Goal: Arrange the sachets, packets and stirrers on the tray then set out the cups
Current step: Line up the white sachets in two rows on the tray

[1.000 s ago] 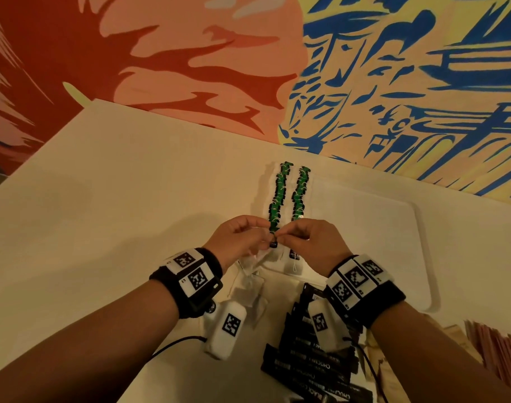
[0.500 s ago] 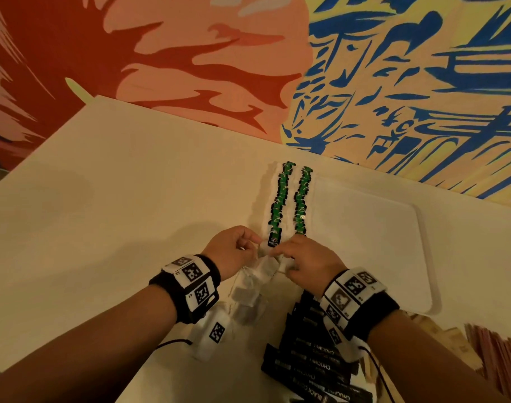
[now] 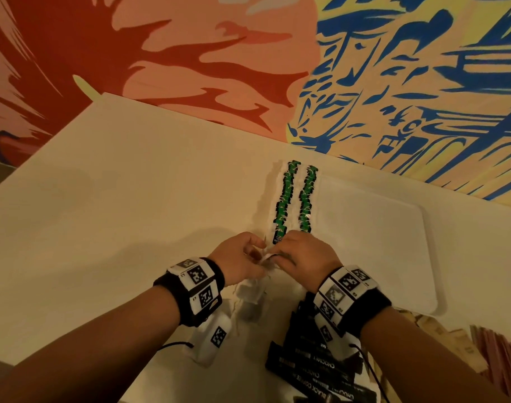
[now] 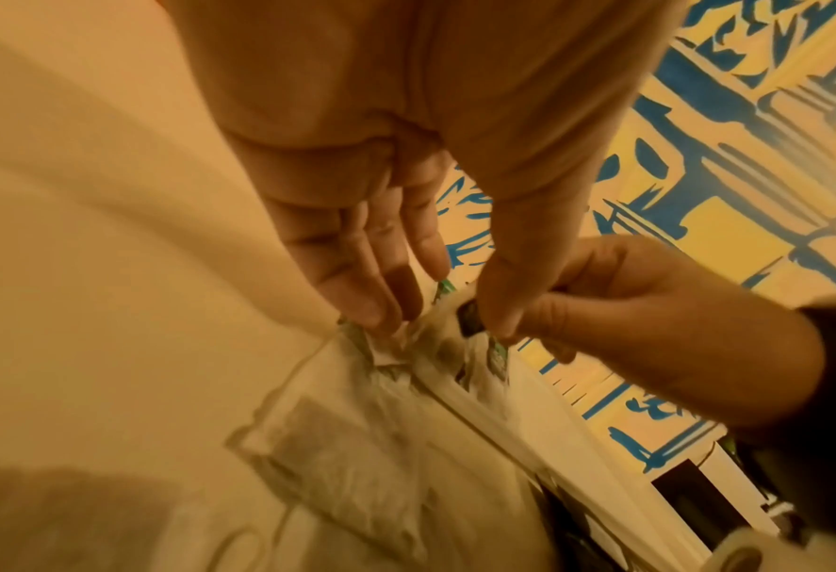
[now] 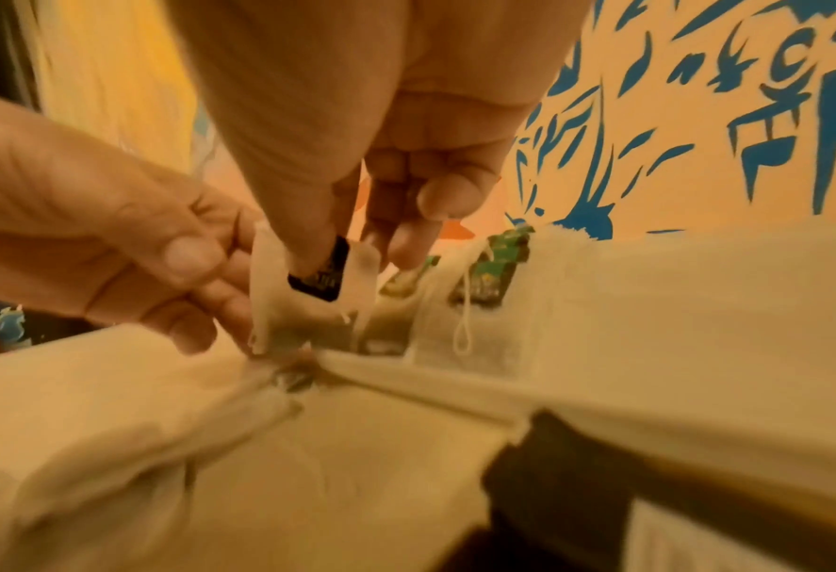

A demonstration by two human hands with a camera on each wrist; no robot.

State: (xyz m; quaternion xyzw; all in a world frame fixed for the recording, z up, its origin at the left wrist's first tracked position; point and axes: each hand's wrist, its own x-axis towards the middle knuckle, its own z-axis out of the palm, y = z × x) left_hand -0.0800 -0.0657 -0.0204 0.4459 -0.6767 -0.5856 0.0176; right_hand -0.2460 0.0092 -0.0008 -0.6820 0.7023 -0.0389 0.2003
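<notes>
Two rows of tea bags with green tags [image 3: 289, 196] lie along the left side of the white tray [image 3: 379, 242]. At the rows' near end both hands meet over one tea bag [image 5: 303, 313]. My right hand [image 3: 273, 254] pinches its dark tag [image 5: 320, 271] between thumb and fingers. My left hand [image 3: 257, 253] holds the bag's paper edge [image 5: 264, 278] with thumb and fingers. More loose tea bags [image 3: 248, 298] lie on the table under my left wrist.
A pile of black coffee sachets [image 3: 315, 365] sits at the near edge under my right wrist. Wooden stirrers [image 3: 452, 338] and pink packets [image 3: 504, 362] lie at the lower right. A painted wall runs behind the table.
Both hands have drawn slightly toward me from the near end of the rows. A tea bag now lies at the near end of the left row, and the hands hold another one.
</notes>
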